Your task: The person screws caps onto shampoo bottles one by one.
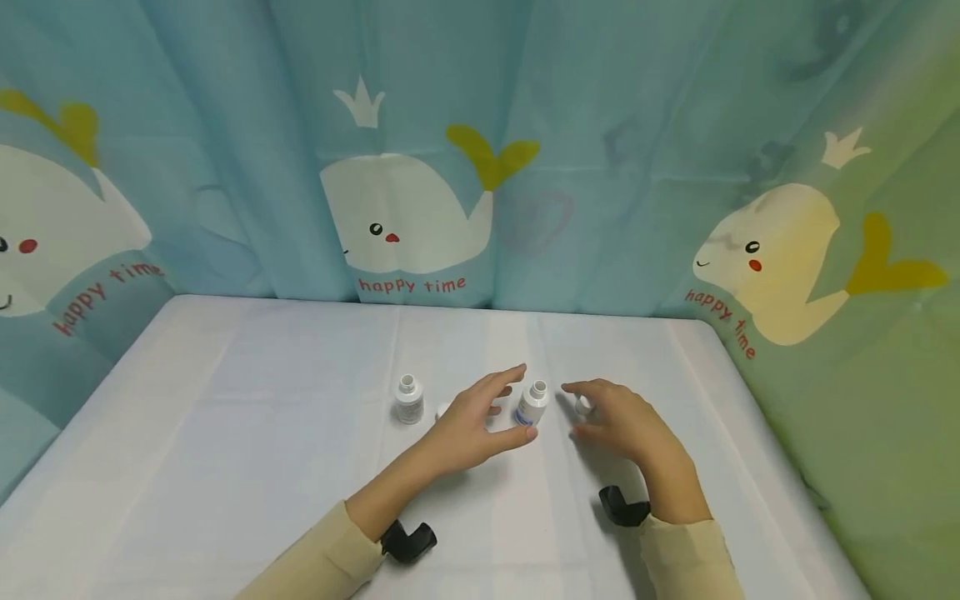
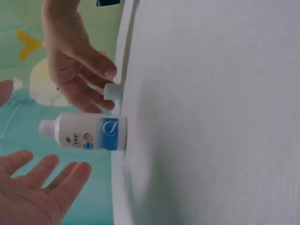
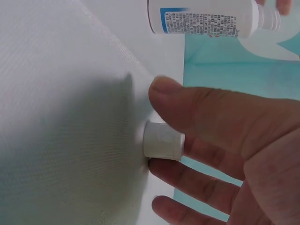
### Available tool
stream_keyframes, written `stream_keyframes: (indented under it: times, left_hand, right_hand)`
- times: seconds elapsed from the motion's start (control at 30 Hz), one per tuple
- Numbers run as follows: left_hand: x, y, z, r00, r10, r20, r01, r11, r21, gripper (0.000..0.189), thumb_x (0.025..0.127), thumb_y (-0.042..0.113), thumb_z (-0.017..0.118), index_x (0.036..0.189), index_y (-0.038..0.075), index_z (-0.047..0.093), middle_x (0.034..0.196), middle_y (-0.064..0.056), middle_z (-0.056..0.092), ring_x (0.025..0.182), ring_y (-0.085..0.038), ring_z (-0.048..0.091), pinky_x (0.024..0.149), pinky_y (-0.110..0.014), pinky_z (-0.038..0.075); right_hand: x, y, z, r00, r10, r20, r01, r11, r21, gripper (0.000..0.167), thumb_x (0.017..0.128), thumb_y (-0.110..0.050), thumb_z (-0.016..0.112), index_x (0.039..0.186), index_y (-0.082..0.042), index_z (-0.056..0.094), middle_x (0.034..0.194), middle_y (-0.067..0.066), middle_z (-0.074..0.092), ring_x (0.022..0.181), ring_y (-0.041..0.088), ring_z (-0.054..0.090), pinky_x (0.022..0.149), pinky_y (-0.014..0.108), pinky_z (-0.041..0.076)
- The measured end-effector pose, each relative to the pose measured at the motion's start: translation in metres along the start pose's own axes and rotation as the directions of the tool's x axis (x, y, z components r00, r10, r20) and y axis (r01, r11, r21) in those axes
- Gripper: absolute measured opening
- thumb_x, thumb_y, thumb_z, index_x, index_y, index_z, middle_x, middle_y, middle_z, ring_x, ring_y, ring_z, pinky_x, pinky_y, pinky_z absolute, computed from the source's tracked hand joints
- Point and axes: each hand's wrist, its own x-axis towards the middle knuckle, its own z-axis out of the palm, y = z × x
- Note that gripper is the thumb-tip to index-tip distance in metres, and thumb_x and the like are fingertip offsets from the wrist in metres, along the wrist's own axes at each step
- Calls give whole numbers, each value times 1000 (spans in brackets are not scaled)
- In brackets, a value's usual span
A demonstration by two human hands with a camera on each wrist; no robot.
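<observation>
An uncapped white bottle (image 1: 532,404) with a blue-based label (image 2: 110,133) stands upright on the table between my two hands. My left hand (image 1: 467,429) is beside it, thumb and fingers spread around its left side, with gaps to the bottle in the left wrist view. To the right, my right hand (image 1: 626,421) is held low around a small white cap (image 3: 163,140) that stands on the tabletop. Its thumb (image 3: 187,103) is raised on one side of the cap, and the fingers reach past the other side, one fingertip right at its base.
A second uncapped white bottle (image 1: 409,400) stands to the left of my left hand. Part of a small white object (image 1: 442,410) shows behind that hand, the rest hidden. The white-covered table (image 1: 225,450) meets a blue-green whale-print curtain (image 1: 600,250) at the back and sides.
</observation>
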Motion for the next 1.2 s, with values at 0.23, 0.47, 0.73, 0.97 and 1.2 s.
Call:
stream_keyframes:
  times: [0.23,0.47,0.73,0.97,1.2]
  left_hand:
    - [10,-4,11,995,-92,47,97,989,-109,82,90,31,74,157,19,30,155,-10,41,138,-29,47,106,-43,47]
    - [17,-13,20,987,-142,72,151,978,-146,81,90,21,74,156,8,29,153,-13,44,139,-30,45,107,-45,45]
    - [21,-20,24,993,-110,38,113,987,-110,58,91,17,72,144,10,48,139,-9,57,127,-27,55,104,-42,48]
    - [19,-19,28,996,-84,2,84,996,42,48,90,21,73,133,11,55,122,-4,60,114,-21,59,99,-37,50]
    - [16,-14,27,997,-79,22,78,995,56,38,92,24,73,125,15,56,120,-2,67,113,-19,64,98,-40,50]
  right_hand:
    - [2,0,-2,1000,0,8,0,1000,-7,52,81,-9,79,130,-12,64,123,10,67,98,25,65,88,50,52]
    - [9,-4,3,1000,1,10,0,1000,-15,34,81,-1,76,113,-11,73,107,5,71,87,21,64,80,45,54]
    - [8,-7,0,998,-23,-55,21,999,-29,23,81,-3,75,101,-14,74,94,-1,71,80,16,61,72,38,52]
    - [3,-16,-6,979,-114,-168,120,992,26,23,86,-9,75,108,-16,73,105,-3,71,89,16,67,77,38,54]
    - [-4,-30,-18,922,-225,-315,259,963,70,27,85,-5,75,110,-14,71,107,-5,72,86,12,68,76,36,58]
